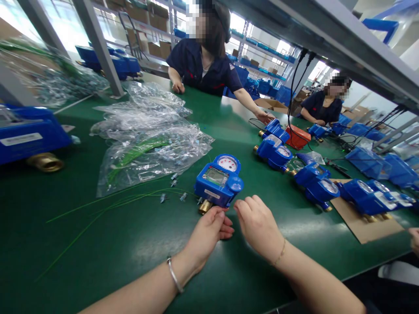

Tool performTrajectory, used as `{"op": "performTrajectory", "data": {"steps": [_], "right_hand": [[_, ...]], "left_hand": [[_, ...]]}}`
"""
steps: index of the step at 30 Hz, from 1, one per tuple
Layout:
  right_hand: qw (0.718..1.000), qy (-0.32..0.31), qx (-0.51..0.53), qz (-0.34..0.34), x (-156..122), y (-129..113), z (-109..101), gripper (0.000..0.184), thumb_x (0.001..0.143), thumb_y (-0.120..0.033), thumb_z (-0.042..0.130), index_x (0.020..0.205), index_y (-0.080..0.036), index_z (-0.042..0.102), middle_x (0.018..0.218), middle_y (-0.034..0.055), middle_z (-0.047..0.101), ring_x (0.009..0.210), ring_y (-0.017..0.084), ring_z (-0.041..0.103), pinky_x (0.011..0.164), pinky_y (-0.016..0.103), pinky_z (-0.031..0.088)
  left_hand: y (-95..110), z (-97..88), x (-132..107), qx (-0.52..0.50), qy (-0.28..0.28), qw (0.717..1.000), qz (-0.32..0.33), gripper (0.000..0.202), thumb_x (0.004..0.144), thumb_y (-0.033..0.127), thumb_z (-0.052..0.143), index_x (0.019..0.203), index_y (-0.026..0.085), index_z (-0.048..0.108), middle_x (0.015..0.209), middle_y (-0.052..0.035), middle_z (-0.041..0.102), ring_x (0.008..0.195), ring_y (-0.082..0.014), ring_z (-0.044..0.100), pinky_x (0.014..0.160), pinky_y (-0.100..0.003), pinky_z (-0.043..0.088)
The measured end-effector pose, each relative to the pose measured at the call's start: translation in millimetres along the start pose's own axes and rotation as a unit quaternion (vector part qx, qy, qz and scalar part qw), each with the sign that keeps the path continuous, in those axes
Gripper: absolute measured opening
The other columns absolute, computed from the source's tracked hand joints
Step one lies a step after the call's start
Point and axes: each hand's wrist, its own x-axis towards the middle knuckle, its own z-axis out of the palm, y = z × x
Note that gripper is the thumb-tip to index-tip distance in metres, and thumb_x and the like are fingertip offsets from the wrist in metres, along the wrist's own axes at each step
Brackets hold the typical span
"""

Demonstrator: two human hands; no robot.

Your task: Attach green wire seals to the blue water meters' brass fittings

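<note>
A blue water meter [212, 189] with a round dial, a small display and a brass fitting stands on the green table in front of me. My left hand [209, 229] is at its near lower edge, thumb and forefinger closed there and the other fingers loosely curled. Just right of the meter, my right hand [257, 218] is closed in a pinch; what it holds, if anything, is too small to make out. Thin green wires [121, 200] spread out to the left. Several small seals [183, 197] lie beside the meter.
Clear plastic bags [153, 144] with green wires lie behind. Another blue meter [32, 135] stands at left. More meters [316, 181] line the right, some on cardboard [363, 226]. A co-worker [204, 65] reaches towards a meter near a red box [297, 137]; another person [322, 104] sits farther right.
</note>
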Motion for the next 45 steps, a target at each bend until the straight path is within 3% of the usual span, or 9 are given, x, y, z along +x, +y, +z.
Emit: {"op": "performTrajectory", "data": {"steps": [8,14,20,26,29,32,34,38,45], "right_hand": [[0.999,-0.005,0.000,-0.045,8.8,-8.5,12.0,0.015,0.089,-0.014,0.040,0.082,-0.018,0.053,0.076,0.0050,0.054,0.070,0.021,0.044,0.065,0.033,0.037],[0.997,0.025,0.068,0.007,3.9,-16.9,28.9,0.017,0.087,-0.010,0.036,0.092,-0.015,0.052,0.078,0.0071,0.057,0.072,0.020,0.051,0.068,0.030,0.042],[0.981,-0.022,0.175,0.084,-10.4,-1.1,21.8,0.021,0.085,-0.013,0.044,0.105,-0.015,0.048,0.083,0.0050,0.059,0.075,0.019,0.055,0.069,0.029,0.044],[0.936,0.022,0.324,0.139,-43.7,17.6,23.6,0.022,0.084,-0.014,0.048,0.104,-0.021,0.052,0.085,0.0027,0.058,0.080,0.017,0.054,0.076,0.032,0.044],[0.891,0.084,0.398,0.201,-55.6,12.1,26.5,0.016,0.084,-0.020,0.051,0.100,-0.022,0.054,0.093,0.0051,0.055,0.081,0.017,0.055,0.068,0.030,0.046],[0.823,0.118,0.499,0.246,-58.4,-0.8,28.6,0.007,0.084,-0.027,0.054,0.088,-0.021,0.057,0.092,0.0056,0.055,0.068,0.014,0.056,0.060,0.028,0.047],[0.720,0.110,0.623,0.285,-55.0,-11.1,28.8,0.014,0.088,-0.033,0.051,0.085,-0.020,0.056,0.079,0.0033,0.058,0.054,0.010,0.053,0.052,0.024,0.044],[0.494,0.110,0.797,0.329,-44.3,-28.3,23.6,0.027,0.086,-0.042,0.054,0.081,-0.017,0.060,0.075,0.0035,0.059,0.058,0.009,0.055,0.050,0.019,0.042],[0.437,0.130,0.830,0.320,-44.6,-35.6,18.2,0.018,0.079,-0.034,0.067,0.086,-0.019,0.063,0.075,0.0004,0.058,0.065,0.009,0.056,0.060,0.018,0.045]], "left_hand": [[-0.8,6.5,-0.3,0.103,-0.014,0.994,0.042,0.028,0.085,0.039,0.045,0.105,0.019,0.044,0.072,0.0000,0.059,0.062,-0.0141,0.059,0.059,-0.027,0.049],[7.9,2.6,6.2,0.357,0.034,0.931,0.074,0.030,0.086,0.040,0.031,0.078,0.020,0.051,0.059,0.0000,0.053,0.050,-0.0156,0.054,0.050,-0.027,0.044],[27.9,-19.6,-13.7,0.565,0.028,0.819,0.098,0.016,0.067,0.021,0.054,0.051,0.019,0.051,0.050,-0.0050,0.050,0.057,-0.0263,0.054,0.067,-0.045,0.039],[44.9,-5.5,-50.2,0.700,-0.193,0.650,0.225,0.017,0.069,0.013,0.047,0.064,0.017,0.063,0.090,-0.0130,0.061,0.085,-0.0295,0.056,0.073,-0.041,0.044],[54.6,1.5,-51.6,0.626,-0.260,0.678,0.284,0.021,0.066,0.007,0.048,0.067,0.020,0.065,0.117,-0.0072,0.057,0.112,-0.0292,0.045,0.100,-0.043,0.032],[57.9,-4.4,-43.7,0.533,-0.301,0.740,0.281,0.025,0.071,0.005,0.043,0.068,0.022,0.062,0.088,-0.0027,0.065,0.089,-0.0204,0.056,0.106,-0.042,0.023],[56.3,-11.6,-38.0,0.466,-0.271,0.798,0.270,0.025,0.080,0.012,0.038,0.063,0.021,0.054,0.063,0.0002,0.054,0.065,-0.0159,0.052,0.093,-0.038,0.037],[50.0,-18.2,-34.2,0.391,-0.170,0.870,0.249,0.028,0.091,0.028,0.029,0.071,0.019,0.046,0.069,-0.0003,0.048,0.066,-0.0147,0.047,0.064,-0.027,0.040],[35.8,-13.6,-36.2,0.424,-0.170,0.856,0.242,0.014,0.094,0.024,0.027,0.107,0.022,0.032,0.076,0.0035,0.048,0.067,-0.0118,0.049,0.067,-0.025,0.041]]}}
